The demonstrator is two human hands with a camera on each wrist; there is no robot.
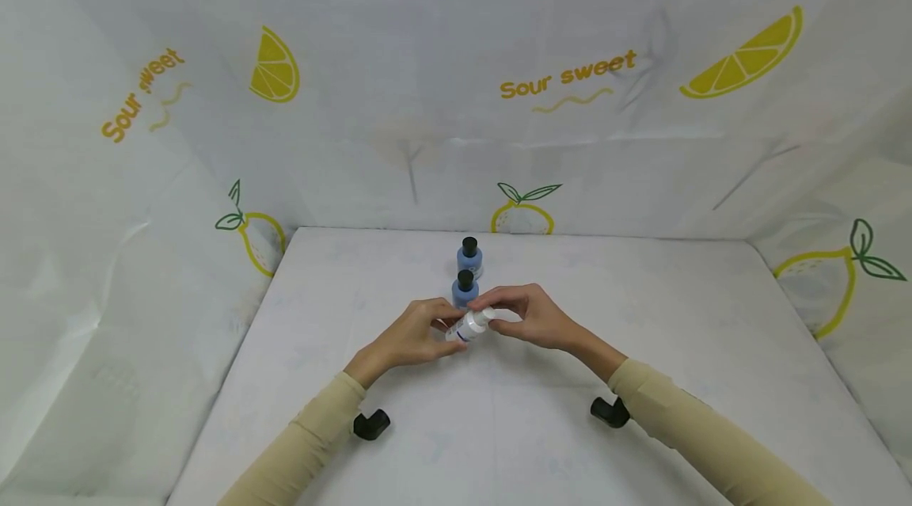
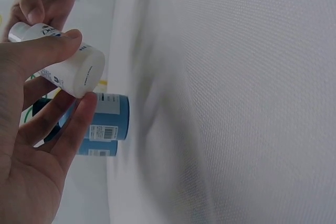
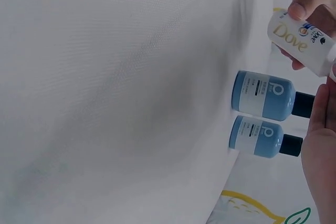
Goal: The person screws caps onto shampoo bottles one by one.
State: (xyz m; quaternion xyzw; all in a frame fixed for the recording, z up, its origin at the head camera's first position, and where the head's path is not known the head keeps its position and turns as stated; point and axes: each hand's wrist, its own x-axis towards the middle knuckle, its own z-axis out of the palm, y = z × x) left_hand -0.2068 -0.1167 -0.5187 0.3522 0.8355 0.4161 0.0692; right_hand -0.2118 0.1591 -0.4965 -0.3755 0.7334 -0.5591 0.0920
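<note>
Tilted between the two hands is a small white Dove bottle (image 1: 466, 326), its cap end toward the right and its base toward the left. My left hand (image 1: 420, 330) grips the bottle's body, thumb on one side and fingers on the other, as the left wrist view shows. At the white cap (image 1: 484, 317), my right hand (image 1: 529, 317) pinches with thumb and fingers. Gold lettering on the bottle faces the right wrist camera. Just behind the hands stands a blue bottle with a black cap (image 3: 265, 95); a second blue bottle (image 3: 257, 136) stands upright behind it.
A white cloth covers the table (image 1: 442, 427), and its far edge meets a white backdrop (image 1: 356, 94) printed with lemons and lettering. Similar sheets rise at both sides. Black wrist-worn pieces (image 1: 371, 424) show beside the sleeves.
</note>
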